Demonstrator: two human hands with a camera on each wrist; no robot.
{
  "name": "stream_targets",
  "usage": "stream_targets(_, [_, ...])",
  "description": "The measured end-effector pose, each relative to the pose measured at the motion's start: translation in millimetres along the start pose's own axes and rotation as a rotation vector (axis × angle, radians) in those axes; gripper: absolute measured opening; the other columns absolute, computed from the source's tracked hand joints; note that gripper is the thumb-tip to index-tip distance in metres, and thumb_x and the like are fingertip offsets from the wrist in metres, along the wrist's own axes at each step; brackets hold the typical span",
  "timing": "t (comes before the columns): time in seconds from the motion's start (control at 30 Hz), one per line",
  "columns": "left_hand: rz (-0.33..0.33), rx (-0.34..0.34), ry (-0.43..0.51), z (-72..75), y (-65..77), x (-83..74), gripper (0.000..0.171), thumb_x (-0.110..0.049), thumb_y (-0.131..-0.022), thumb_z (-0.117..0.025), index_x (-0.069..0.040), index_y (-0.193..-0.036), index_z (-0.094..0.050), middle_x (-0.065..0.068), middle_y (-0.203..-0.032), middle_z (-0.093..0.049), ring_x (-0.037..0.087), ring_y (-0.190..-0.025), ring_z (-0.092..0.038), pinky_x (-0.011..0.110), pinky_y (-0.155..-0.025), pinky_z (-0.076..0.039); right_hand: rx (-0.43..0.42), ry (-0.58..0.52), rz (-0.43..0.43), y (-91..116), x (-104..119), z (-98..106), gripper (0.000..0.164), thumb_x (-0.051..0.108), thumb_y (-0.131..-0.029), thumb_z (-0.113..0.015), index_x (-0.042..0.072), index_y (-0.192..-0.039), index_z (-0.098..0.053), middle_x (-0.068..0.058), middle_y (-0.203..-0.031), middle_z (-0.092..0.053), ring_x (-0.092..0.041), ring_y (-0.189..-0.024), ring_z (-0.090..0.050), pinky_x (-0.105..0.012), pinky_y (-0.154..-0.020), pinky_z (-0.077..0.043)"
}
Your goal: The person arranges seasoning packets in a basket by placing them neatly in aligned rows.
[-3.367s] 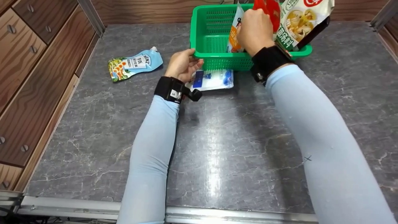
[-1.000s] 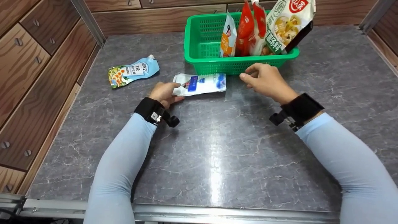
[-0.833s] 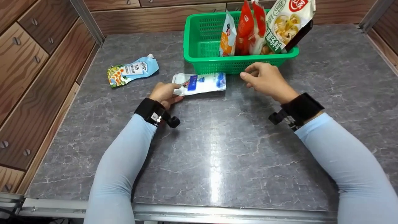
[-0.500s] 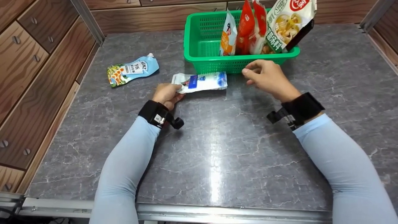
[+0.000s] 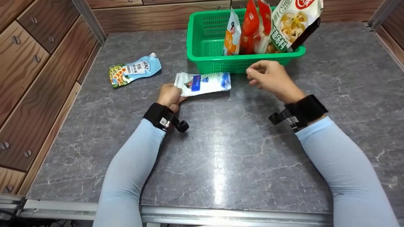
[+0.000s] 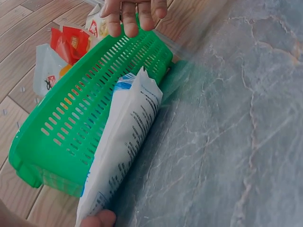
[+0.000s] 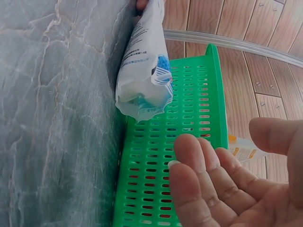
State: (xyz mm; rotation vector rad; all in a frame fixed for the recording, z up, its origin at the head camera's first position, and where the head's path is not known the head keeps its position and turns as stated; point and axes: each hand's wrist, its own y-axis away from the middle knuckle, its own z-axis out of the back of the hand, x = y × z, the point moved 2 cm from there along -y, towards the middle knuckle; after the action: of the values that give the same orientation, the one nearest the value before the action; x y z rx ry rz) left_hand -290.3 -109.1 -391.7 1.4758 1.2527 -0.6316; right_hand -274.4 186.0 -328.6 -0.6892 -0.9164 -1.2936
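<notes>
My left hand (image 5: 170,96) grips the left end of a flat white and blue packet (image 5: 208,83), thumb on top and fingers below. The packet lies just in front of the green basket (image 5: 217,65). From the left wrist view, the packet (image 6: 128,137) leans beside the basket wall, its printed underside facing the tabletop. My right hand (image 5: 273,77) hovers before the basket's front right, fingers loosely bent and holding nothing. In the right wrist view its fingers (image 7: 227,184) spread below the packet's crimped free end (image 7: 144,101).
Inside the basket stand an orange and white pouch (image 5: 232,37), red packets (image 5: 251,28) and a tall soup-seasoning bag (image 5: 293,25) leaning over the right rim. A blue Heinz spout pouch (image 5: 135,71) lies on the grey marbled table (image 5: 202,151). Wooden drawer fronts (image 5: 34,104) border the left.
My right hand has left the red packet in the basket and come out in front. My left hand has moved from the basket rim to grip the white packet, drawing it slightly left.
</notes>
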Motion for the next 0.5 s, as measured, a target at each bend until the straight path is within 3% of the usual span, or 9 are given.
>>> stream_targets(0.27, [-0.030,0.025,-0.045,0.7,6.7,-1.1,0.041,0.026,-0.075,-0.026,0.017,-0.113,-0.039,0.028,-0.113,-0.051,0.030,-0.092,-0.059,0.029,-0.074,-0.053,-0.015,0.000,-0.001,0.3,-1.1,-0.3,0.046,0.043,-0.089,-0.055,0.007,-0.117,-0.057,-0.011,-0.103,-0.063,-0.023,-0.087,-0.063,-0.036,-0.071,-0.052])
stream_targets(0.5, [0.012,0.077,-0.164,6.7,13.4,-3.2,0.039,0.024,-0.076,-0.030,0.014,-0.111,-0.043,0.024,-0.109,-0.053,0.027,-0.088,-0.061,0.029,-0.073,-0.053,-0.005,-0.010,-0.007,-0.2,-3.5,-0.1,0.043,0.043,-0.089,-0.055,0.009,-0.115,-0.057,-0.010,-0.102,-0.062,-0.022,-0.086,-0.063,-0.037,-0.072,-0.052])
